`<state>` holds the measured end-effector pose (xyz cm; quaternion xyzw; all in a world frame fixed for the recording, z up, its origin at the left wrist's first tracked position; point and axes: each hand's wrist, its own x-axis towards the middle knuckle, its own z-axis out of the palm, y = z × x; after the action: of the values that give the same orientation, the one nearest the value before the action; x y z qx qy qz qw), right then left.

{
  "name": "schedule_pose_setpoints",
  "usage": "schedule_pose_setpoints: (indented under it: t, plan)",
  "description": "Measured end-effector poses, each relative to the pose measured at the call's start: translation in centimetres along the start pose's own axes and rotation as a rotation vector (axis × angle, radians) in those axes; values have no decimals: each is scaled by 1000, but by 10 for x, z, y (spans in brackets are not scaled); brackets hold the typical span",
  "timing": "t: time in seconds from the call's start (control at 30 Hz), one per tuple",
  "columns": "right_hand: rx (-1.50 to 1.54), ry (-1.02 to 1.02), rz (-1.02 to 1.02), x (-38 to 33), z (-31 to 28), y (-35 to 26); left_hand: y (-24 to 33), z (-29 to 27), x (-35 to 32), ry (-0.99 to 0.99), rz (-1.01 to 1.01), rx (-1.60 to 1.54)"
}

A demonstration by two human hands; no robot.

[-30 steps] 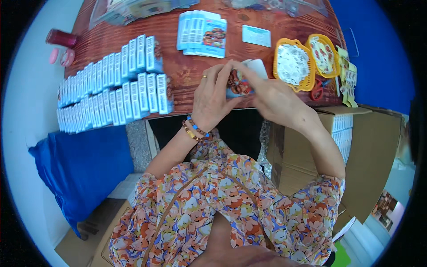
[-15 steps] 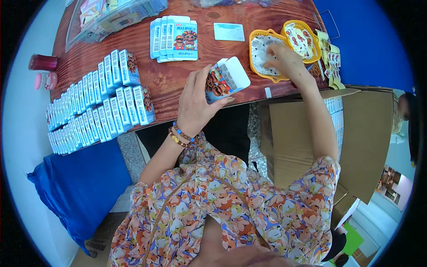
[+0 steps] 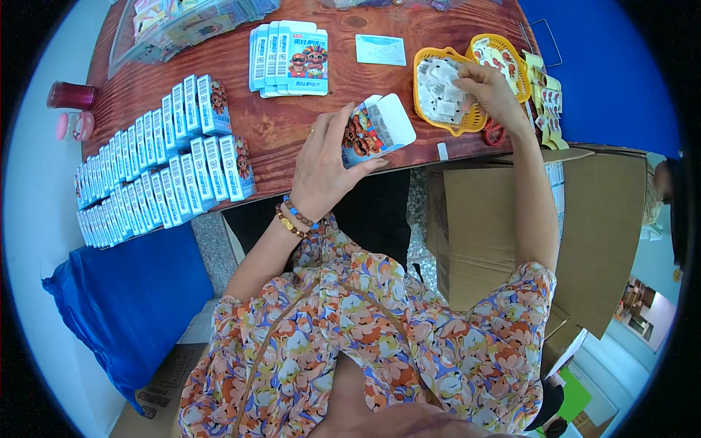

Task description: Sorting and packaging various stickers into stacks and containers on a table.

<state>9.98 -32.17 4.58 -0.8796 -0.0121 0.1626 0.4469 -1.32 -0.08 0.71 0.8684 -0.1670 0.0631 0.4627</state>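
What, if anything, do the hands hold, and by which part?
Left hand: the open box, by its sides, away from the flap. Right hand: at the nearer yellow basket; hold unclear.

Narrow gap between box [image 3: 372,133] and basket [image 3: 457,131]

Saw red-brown wooden table [image 3: 272,133] bearing two rows of blue boxes [image 3: 159,142], overlapping blue cartons [image 3: 307,58], pale card [image 3: 380,50], two yellow baskets [image 3: 453,131], red-handled scissors [image 3: 494,133], clear bin [image 3: 182,42], small white slip [image 3: 442,151], yellow strips [image 3: 549,106].
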Motion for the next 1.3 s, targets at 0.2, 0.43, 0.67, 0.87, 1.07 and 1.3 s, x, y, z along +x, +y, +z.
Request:
schedule_pose_setpoints:
  t: [0.2, 0.43, 0.67, 0.87, 1.07, 1.3]
  plan:
    - [43, 43, 59, -11, -3, -24, 0, 2, 3, 13, 19, 48]
    - [130, 5, 32, -13, -19, -5, 1, 9, 10, 13, 45, 118]
    - [148, -111, 37, -24, -8, -22, 1, 7, 12, 0, 29, 131]
    - [385, -313, 20, -44, -6, -43, 3, 13, 22, 86, 115, 241]
    - [238, -422, 22, -47, 13, -73, 13, 21, 30, 83, 185, 273]
    - [-71, -280, 8, -56, 25, -98, 9, 26, 31, 86, 196, 260]
